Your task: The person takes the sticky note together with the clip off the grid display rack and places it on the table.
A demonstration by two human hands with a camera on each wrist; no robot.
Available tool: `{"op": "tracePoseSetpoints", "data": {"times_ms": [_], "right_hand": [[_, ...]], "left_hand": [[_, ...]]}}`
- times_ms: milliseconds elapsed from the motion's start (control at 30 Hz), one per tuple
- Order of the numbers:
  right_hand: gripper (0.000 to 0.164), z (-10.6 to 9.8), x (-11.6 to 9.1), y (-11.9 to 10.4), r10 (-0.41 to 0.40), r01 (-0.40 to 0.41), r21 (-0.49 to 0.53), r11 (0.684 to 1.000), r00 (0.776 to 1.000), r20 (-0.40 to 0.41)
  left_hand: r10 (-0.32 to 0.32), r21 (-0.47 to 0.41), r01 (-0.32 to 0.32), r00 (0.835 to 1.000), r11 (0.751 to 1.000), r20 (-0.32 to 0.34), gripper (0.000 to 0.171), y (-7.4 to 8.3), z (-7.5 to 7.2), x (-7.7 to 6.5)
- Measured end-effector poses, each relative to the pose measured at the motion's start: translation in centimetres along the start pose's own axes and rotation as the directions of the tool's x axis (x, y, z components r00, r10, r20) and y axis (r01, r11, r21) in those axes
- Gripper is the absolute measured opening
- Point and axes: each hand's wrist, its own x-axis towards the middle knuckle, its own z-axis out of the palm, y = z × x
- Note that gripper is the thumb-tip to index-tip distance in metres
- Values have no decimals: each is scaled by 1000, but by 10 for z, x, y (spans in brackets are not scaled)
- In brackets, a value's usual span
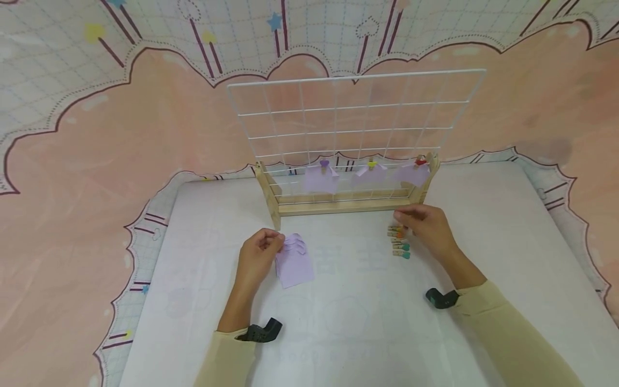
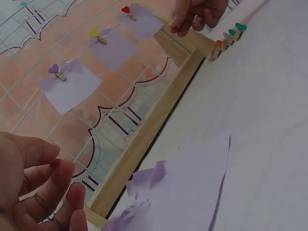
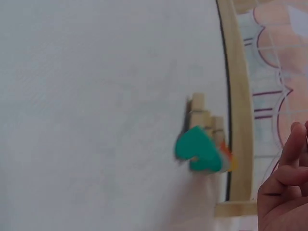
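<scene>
From where I stand, the small stack of purple papers [image 1: 296,269] lies right at the fingertips of the left hand [image 1: 256,253], its top edges slightly fanned. Those fingers are loosely bent and slightly apart, with nothing seen between them. The right hand [image 1: 426,228] is held just above a short row of clothespins [image 1: 402,246] with teal, grey and orange tops; its thumb and fingers are drawn close together, but I can't tell whether they pinch anything. Just beyond both hands stands a white wire rack [image 1: 338,133] on a wooden base [image 1: 338,207]. Three purple sheets [image 1: 369,174] hang low on it, held by purple, yellow and red clips. Nearer than the hands, a black device [image 1: 261,330] sits at each cuff of the beige sleeves [image 1: 522,333]. Beneath everything spreads the white tabletop [image 1: 348,322].
</scene>
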Motion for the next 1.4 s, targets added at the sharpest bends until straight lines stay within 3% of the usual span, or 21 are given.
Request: {"op": "tracePoseSetpoints", "data": {"times_ms": [267, 567, 900, 1400], "right_hand": [[38, 12, 2, -29, -96, 96, -9, 995, 995, 28], [32, 23, 9, -50, -176, 176, 11, 984, 983, 55], [26, 34, 16, -72, -317, 315, 32, 948, 947, 48], [28, 54, 24, -104, -301, 301, 24, 953, 953, 11]], "left_hand": [[67, -87, -63, 997, 994, 32, 20, 16, 5, 9], [101, -68, -96, 993, 993, 59, 25, 26, 10, 19], [145, -61, -140, 987, 988, 72, 32, 43, 13, 28], [182, -82, -176, 980, 981, 80, 33, 64, 16, 43]]}}
